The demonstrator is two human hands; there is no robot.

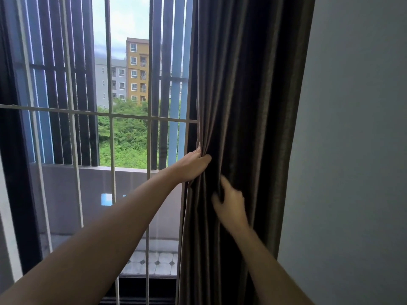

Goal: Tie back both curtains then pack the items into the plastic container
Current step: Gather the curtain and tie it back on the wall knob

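Curtain [246,95], dark brown and bunched into deep vertical folds, hangs toward 3 o'clock from the middle of my view, between the window grille [110,115] at 9 o'clock and the grey wall [352,128] at the far 3 o'clock side. My left hand [193,165] reaches in from 7 o'clock and grips the curtain's window-side edge; the thumb lies across the front of the cloth and the fingers curl round behind it, so the hand is closed tight on the fabric; the folds draw together at that spot. My right hand [230,204] sits just at 5 o'clock of the left one, against the front folds; it is blurred, thumb and fingers parted a little with dark cloth between them; I cannot tell whether it grips a fold or only touches it. Through the grille, toward 12 o'clock, a yellow building [137,71] stands above green bushes [127,137].
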